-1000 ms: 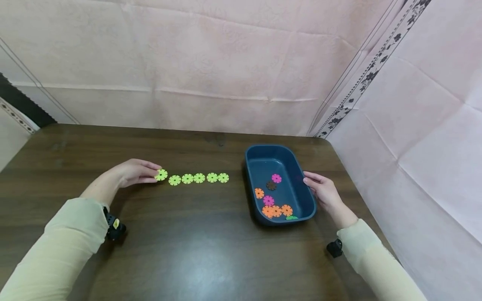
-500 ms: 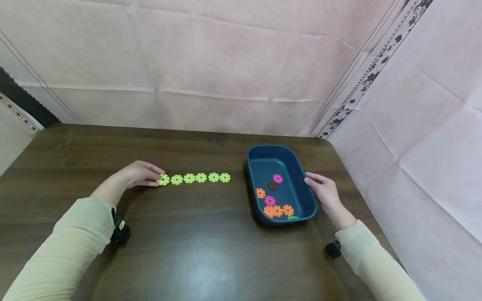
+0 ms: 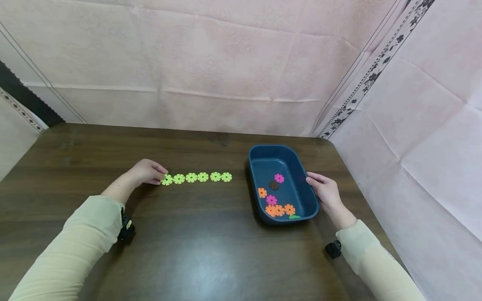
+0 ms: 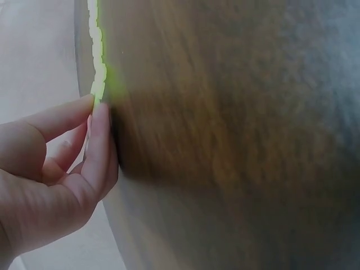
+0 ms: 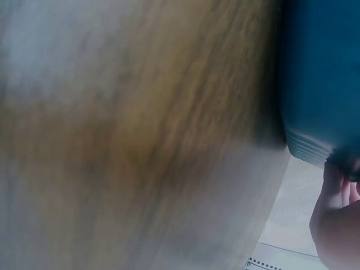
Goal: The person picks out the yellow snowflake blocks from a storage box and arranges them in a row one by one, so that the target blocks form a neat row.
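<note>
Between thumb and fingers, my left hand pinches a yellow-green flower-shaped piece at the left end of a row. The other yellow-green flower pieces run rightward from it across the wooden table. From the side, in the left wrist view, the row looks like a thin bright line leading away from the fingertips. On the right, my right hand holds the right side of a dark blue basin; in the right wrist view the hand is partly cut off by the frame edge.
Inside the basin lie several orange flower pieces, two pink ones, a brown one and a green one. A pale cloth hangs behind the table, and another covers the right side.
My left hand has moved slightly right and down with its flower piece, bringing it level with the row's left end. My right hand stays at the basin.
</note>
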A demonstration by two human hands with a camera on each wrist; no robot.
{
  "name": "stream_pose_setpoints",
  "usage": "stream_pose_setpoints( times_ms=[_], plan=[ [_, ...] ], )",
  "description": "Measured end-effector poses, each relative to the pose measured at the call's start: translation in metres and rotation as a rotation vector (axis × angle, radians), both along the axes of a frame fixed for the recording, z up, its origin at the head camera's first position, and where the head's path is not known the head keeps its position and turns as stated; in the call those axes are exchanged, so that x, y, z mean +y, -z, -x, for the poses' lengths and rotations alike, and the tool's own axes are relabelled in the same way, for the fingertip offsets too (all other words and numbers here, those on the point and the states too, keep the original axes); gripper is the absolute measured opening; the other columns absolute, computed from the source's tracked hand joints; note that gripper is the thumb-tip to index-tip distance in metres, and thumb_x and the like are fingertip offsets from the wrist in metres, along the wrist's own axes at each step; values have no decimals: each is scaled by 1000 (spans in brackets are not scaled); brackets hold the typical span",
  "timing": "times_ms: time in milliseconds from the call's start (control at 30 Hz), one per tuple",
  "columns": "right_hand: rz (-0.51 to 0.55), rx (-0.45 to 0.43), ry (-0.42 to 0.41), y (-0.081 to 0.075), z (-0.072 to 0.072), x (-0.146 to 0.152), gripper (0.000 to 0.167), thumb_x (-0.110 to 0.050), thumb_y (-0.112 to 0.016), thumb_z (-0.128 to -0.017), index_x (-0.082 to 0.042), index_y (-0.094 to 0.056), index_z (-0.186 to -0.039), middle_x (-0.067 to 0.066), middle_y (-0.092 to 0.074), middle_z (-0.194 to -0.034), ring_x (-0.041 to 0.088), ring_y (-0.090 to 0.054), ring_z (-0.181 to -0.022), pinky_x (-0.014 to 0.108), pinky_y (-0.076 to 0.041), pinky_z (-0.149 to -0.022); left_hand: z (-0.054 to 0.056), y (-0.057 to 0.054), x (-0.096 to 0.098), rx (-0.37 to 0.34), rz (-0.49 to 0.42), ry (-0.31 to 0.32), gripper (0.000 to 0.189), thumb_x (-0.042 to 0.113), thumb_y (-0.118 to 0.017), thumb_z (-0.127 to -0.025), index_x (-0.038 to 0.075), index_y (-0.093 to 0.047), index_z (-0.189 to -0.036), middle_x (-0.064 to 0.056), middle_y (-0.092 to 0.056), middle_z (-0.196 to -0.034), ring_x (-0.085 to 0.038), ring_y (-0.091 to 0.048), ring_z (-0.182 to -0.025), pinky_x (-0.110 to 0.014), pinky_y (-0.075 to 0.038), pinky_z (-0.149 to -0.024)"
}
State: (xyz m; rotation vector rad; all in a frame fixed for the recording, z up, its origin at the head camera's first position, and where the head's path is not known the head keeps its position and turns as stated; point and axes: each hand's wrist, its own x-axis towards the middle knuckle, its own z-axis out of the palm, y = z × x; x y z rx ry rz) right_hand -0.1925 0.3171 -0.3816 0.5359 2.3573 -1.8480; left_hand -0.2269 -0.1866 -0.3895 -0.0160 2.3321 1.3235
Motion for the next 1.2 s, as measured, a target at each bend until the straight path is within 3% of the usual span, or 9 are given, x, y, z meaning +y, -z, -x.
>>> stream_pose_setpoints(
  times_ms=[200, 500, 633, 733, 833, 900, 1000, 1200],
  plan=[
    [42, 12, 16, -2, 0, -3, 51, -21, -62, -90, 0, -48, -134, -14, -64, -88, -4, -64, -77, 14, -54, -70, -1, -4, 4, 18, 51, -16, 34, -1, -60, -85, -18, -55, -114, -23, -57, -109, -4, -59, -70, -23, -57, -68],
    [108, 6, 65, -5, 6, -4, 44, -14, -61, -90, -1, -52, -131, -15, -66, -74, -1, -64, -71, 16, -54, -65, -1, -3, 0, -13, 35, -38, 37, 5, -61, -88, -16, -52, -117, -20, -55, -109, -5, -60, -74, -26, -57, -73],
    [88, 8, 74, -6, 9, -1, 44, -14, -61, -90, -1, -52, -131, -16, -65, -75, -1, -64, -69, 16, -54, -65, -2, -2, -1, 2, 42, -32, 39, 10, -59, -90, -15, -51, -119, -22, -55, -113, -15, -62, -86, -31, -57, -79],
    [-25, -5, 25, -9, 11, 2, 46, -19, -59, -92, -1, -50, -133, -10, -65, -89, 0, -62, -74, 16, -54, -67, -3, -4, -3, 9, 44, -39, 41, 15, -56, -93, -13, -50, -122, -28, -51, -124, -32, -58, -105, -36, -55, -87],
    [-212, 10, -66, -18, 13, 2, 49, -28, -53, -95, -2, -45, -137, 6, -60, -116, 8, -59, -94, 20, -51, -81, -3, -6, -6, 31, 46, -50, 42, 21, -52, -95, -10, -49, -124, -30, -44, -133, -42, -49, -119, -41, -51, -93],
    [-326, 52, -120, -29, 15, -2, 53, -31, -50, -96, -2, -41, -139, 16, -50, -133, 19, -53, -112, 30, -48, -94, -2, -10, -7, 77, 59, -65, 43, 24, -51, -96, -8, -51, -124, -29, -46, -131, -42, -51, -116, -42, -51, -93],
    [-434, 147, -179, -52, 18, -15, 58, -35, -48, -97, 0, -35, -142, 24, -39, -142, 34, -38, -130, 47, -37, -107, -3, -21, -5, 167, 112, -88, 45, 30, -49, -97, -5, -51, -125, -27, -49, -128, -40, -52, -112, -46, -49, -93],
    [-543, 289, -278, -95, 21, -60, 66, -46, -46, -95, -5, -30, -145, 20, -29, -150, 37, -26, -138, 57, -24, -112, -7, -52, 11, 351, 226, -105, 50, 36, -43, -98, -2, -46, -131, -26, -47, -132, -40, -43, -122, -54, -38, -101]
  ],
)
